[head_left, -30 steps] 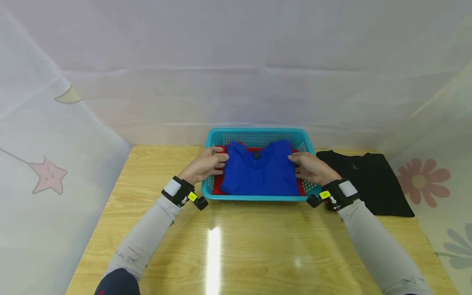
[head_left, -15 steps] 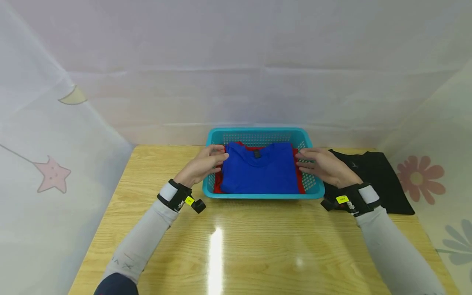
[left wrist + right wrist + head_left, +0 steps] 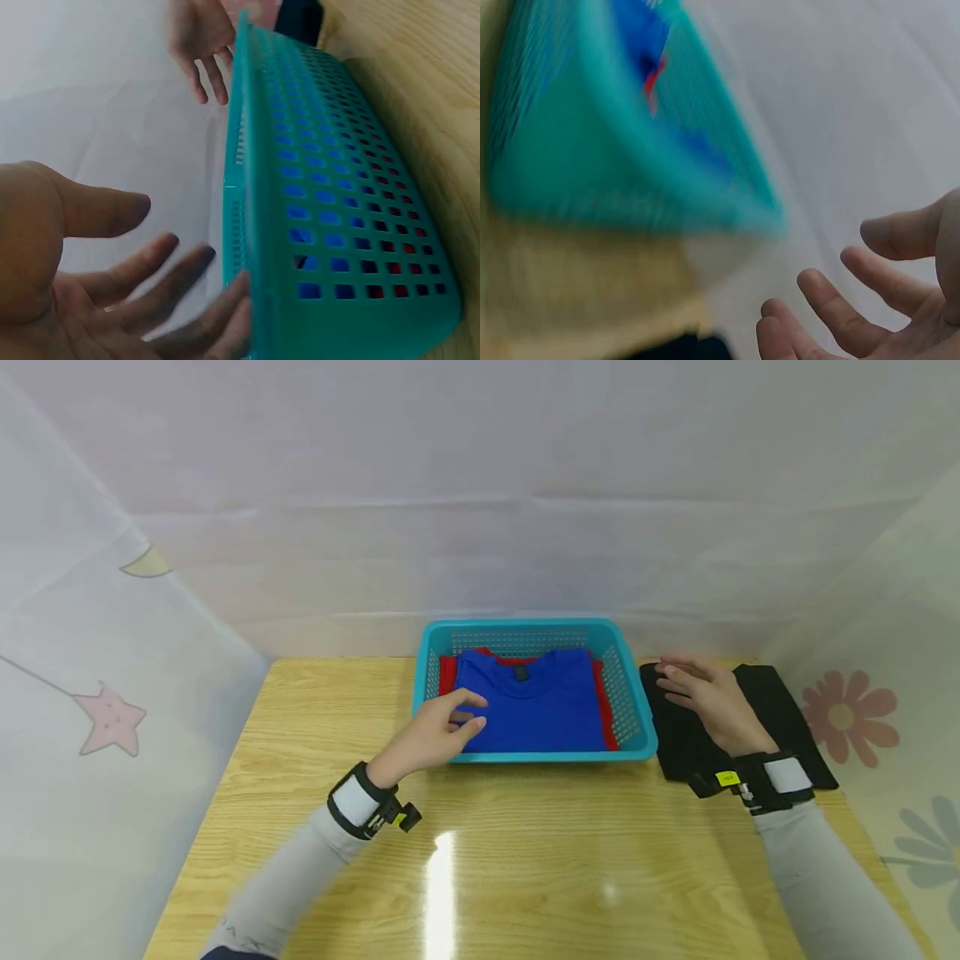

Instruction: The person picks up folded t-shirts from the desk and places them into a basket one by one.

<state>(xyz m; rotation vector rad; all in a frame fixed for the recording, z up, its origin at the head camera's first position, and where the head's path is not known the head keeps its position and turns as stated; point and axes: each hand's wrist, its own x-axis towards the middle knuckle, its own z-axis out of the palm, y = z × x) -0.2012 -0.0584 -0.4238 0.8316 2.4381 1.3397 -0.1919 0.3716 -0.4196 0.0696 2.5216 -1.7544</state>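
A folded blue T-shirt [image 3: 536, 714] lies on top of a red garment [image 3: 604, 710] inside a turquoise plastic basket [image 3: 592, 757]. Over the basket's front left corner hovers my left hand [image 3: 431, 731], fingers loosely bent and holding nothing; the left wrist view shows it beside the perforated basket wall [image 3: 330, 187]. To the right of the basket, my right hand [image 3: 716, 702] hangs above a folded black T-shirt [image 3: 787, 718], covering part of it. Its fingers [image 3: 836, 307] are spread and hold nothing in the right wrist view.
The basket stands at the back of a wooden table [image 3: 525, 852], close to a pale cloth backdrop [image 3: 487, 510]. Printed cloth side walls [image 3: 67, 793] flank the table left and right.
Both hands have come off the blue T-shirt. The right hand has moved right, out over the black T-shirt; the left hand has shifted toward the front of the basket.
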